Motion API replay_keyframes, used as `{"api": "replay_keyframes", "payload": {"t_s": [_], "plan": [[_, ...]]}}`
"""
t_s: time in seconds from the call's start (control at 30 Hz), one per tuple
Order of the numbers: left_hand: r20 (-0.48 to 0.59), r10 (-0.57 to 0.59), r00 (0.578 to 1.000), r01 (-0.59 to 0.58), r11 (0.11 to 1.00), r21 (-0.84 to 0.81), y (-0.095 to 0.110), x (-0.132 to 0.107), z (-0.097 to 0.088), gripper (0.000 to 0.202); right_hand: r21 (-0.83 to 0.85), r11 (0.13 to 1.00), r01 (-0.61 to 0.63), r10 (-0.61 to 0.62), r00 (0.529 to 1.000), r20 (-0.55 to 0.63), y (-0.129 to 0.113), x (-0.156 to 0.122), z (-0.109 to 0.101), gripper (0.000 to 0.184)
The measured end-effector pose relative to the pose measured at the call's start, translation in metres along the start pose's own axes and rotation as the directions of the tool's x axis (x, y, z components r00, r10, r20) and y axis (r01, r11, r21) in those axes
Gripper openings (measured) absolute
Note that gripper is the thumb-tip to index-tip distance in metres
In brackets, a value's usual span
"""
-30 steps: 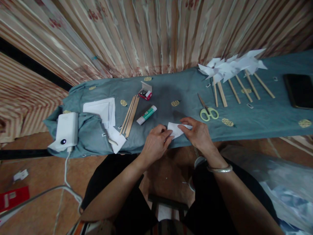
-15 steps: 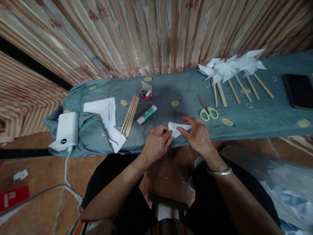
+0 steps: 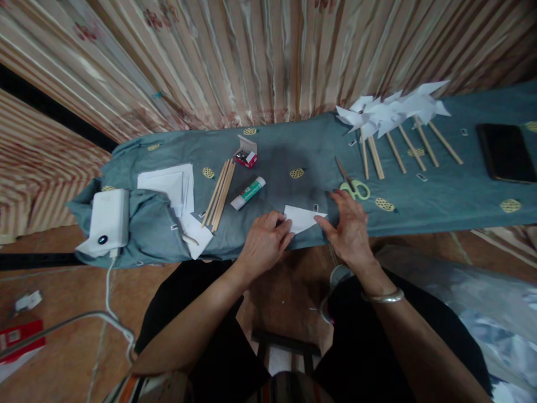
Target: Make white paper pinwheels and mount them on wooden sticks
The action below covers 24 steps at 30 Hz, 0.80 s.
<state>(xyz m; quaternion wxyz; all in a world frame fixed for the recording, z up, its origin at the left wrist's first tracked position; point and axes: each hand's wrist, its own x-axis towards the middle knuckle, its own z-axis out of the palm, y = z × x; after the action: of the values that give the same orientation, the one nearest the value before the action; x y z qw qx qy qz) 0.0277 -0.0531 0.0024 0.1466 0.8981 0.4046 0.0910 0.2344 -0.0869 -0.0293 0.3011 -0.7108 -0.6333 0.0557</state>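
Note:
A piece of white paper folded into a triangle [image 3: 300,219] lies at the front edge of the cloth-covered table. My left hand [image 3: 265,239] has its thumb and fingers closed on the paper's left end. At the right tip, the thumb of my right hand [image 3: 349,228] touches or nearly touches the paper, its fingers apart and holding nothing. Just beyond those fingertips are scissors [image 3: 353,187] with light green handles. A glue stick [image 3: 248,193] lies farther back on the left, beside a bundle of wooden sticks [image 3: 218,195].
An open small red box [image 3: 246,154] holds small metal pieces. White paper sheets [image 3: 163,180] and a white power bank [image 3: 109,219] with a cable are on the left. Paper pinwheels [image 3: 390,115] on sticks lie back right, near a black phone [image 3: 507,152].
My right hand has slid right along the paper to its tip, uncovering more of it. My left hand keeps hold of the left end. The whole view has shifted slightly.

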Motion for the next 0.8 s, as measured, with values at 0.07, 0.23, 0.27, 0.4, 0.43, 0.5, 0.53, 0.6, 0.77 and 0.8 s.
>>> {"api": "replay_keyframes", "payload": {"t_s": [0.07,0.23,0.27,0.4,0.43,0.5,0.53,0.6,0.77,0.8], "plan": [[-0.004,0.006,1.000,-0.006,1.000,0.006,0.000,0.000,0.001,0.030,-0.021,1.000,-0.021,0.021,0.999,-0.033,0.008,0.003,-0.004,0.051],[-0.007,0.010,1.000,-0.010,0.999,0.035,0.001,0.000,0.000,0.028,-0.044,0.998,0.046,-0.048,0.998,-0.047,0.004,0.004,-0.013,0.042],[-0.004,0.013,1.000,-0.013,0.999,0.038,0.001,0.000,0.000,0.028,-0.034,0.995,0.093,-0.094,0.995,-0.040,0.000,0.002,-0.015,0.038],[0.010,0.028,1.000,-0.029,0.998,0.053,0.002,-0.001,-0.001,0.028,0.081,0.934,0.349,-0.353,0.934,0.054,-0.014,-0.012,-0.015,0.030],[0.013,0.030,0.999,-0.031,0.998,0.059,0.003,0.000,-0.001,0.028,0.092,0.917,0.387,-0.395,0.915,0.086,-0.016,-0.016,-0.014,0.031],[0.012,0.037,0.999,-0.038,0.997,0.073,0.003,0.000,-0.002,0.028,0.076,0.901,0.427,-0.434,0.893,0.119,-0.018,-0.022,-0.013,0.031],[0.009,0.042,0.999,-0.043,0.996,0.082,0.003,0.000,-0.003,0.027,0.064,0.899,0.433,-0.438,0.890,0.128,-0.018,-0.024,-0.012,0.032],[-0.010,0.059,0.998,-0.058,0.993,0.106,0.004,0.001,-0.004,0.027,0.052,0.902,0.428,-0.431,0.892,0.138,-0.018,-0.026,-0.011,0.033],[-0.085,0.177,0.981,-0.164,0.976,0.145,0.007,0.001,-0.002,0.023,0.049,0.909,0.413,-0.416,0.896,0.154,-0.019,-0.026,-0.012,0.034],[-0.090,0.206,0.975,-0.191,0.970,0.147,0.008,0.002,-0.001,0.023,0.048,0.909,0.414,-0.416,0.896,0.153,-0.019,-0.027,-0.012,0.035]]}}
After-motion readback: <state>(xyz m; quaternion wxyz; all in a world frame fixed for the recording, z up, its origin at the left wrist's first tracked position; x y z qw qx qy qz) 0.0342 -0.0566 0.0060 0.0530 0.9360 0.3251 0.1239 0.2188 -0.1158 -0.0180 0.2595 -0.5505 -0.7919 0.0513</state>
